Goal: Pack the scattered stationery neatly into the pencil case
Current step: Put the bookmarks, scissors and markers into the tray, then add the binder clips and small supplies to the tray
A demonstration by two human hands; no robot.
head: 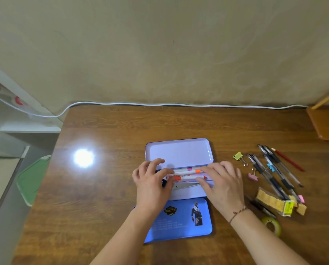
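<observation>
A lilac metal pencil case (pixel 179 152) lies open in the middle of the wooden table, with a blue printed lid panel (pixel 179 220) nearest me. Inside lie white markers with orange and pink bands (pixel 187 174) and a pair of scissors (pixel 186 186). My left hand (pixel 152 184) rests on the markers' left ends, fingers spread. My right hand (pixel 223 186) presses on their right ends. To the right of the case lie several black gel pens (pixel 274 173), a red pencil (pixel 288 159), a yellow binder clip (pixel 238 156) and a pink binder clip (pixel 253 176).
Near the right forearm sit a clear box of tan erasers (pixel 274 202), a small pink eraser (pixel 301 198) and a roll of yellow-green tape (pixel 271 225). A white cable (pixel 179 104) runs along the table's back edge. A green board (pixel 32 178) sits off the left edge.
</observation>
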